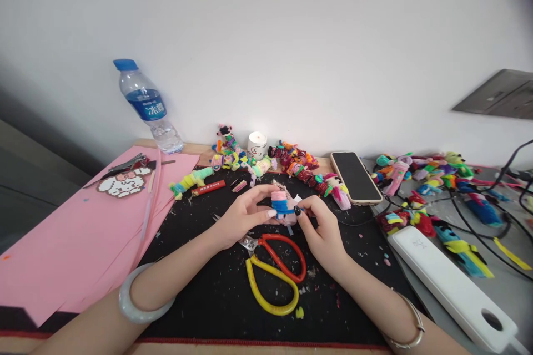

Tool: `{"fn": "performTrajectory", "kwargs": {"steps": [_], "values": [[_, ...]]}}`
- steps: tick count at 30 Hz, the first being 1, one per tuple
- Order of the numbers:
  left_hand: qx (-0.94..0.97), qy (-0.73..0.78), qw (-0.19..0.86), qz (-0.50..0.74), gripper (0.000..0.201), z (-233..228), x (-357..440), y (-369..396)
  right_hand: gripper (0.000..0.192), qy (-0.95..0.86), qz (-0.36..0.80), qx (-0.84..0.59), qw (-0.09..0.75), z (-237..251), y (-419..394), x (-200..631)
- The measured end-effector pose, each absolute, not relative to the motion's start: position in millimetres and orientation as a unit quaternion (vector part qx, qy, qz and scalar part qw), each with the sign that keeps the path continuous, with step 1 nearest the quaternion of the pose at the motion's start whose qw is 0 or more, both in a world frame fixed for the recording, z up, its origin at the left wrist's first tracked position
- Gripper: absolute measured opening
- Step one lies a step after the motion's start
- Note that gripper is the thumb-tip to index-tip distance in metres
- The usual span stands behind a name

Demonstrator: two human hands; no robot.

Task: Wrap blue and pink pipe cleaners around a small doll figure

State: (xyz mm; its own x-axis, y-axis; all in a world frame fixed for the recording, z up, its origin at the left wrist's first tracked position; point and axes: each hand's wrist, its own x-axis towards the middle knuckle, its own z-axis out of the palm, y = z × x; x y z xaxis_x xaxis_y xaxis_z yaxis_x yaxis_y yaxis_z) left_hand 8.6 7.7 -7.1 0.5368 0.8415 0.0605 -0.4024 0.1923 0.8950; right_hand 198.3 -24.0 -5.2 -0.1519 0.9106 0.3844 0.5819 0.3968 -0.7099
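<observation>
— What is lying nearest the person?

— A pair of scissors (272,274) with one red and one yellow handle loop is lying on the black mat (208,294), just below the hands. A pale bangle is sitting on the left wrist and a thin bracelet on the right.

— And what are the hands doing?

— Both are meeting above the mat's middle. The left hand (239,216) is pinching a small pink and blue pipe-cleaner figure (283,206) between thumb and fingertips; the right hand (318,227) is gripping the figure's other side, fingers curled and pressed together. The figure is sitting between the two hands, off the mat.

— What is lying beyond?

— A pink sheet (62,244) is spreading out to the left, with a pixel-bead piece (122,182) on it. A white power strip (453,288) is lying to the right. Farther back, colourful pipe-cleaner figures (291,161) are crowding along the wall beside a dark phone (356,176), a small white candle jar (257,145) and a water bottle (145,105).
</observation>
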Motion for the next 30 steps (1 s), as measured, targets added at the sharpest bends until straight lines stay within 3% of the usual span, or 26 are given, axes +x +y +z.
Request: {"fn": "performTrajectory", "kwargs": {"steps": [30], "values": [[0.500,0.261,0.708,0.425,0.041,-10.3,12.1,4.9,0.010,-0.738,0.171,-0.523,0.390,-4.8,-23.6,194.6]]}}
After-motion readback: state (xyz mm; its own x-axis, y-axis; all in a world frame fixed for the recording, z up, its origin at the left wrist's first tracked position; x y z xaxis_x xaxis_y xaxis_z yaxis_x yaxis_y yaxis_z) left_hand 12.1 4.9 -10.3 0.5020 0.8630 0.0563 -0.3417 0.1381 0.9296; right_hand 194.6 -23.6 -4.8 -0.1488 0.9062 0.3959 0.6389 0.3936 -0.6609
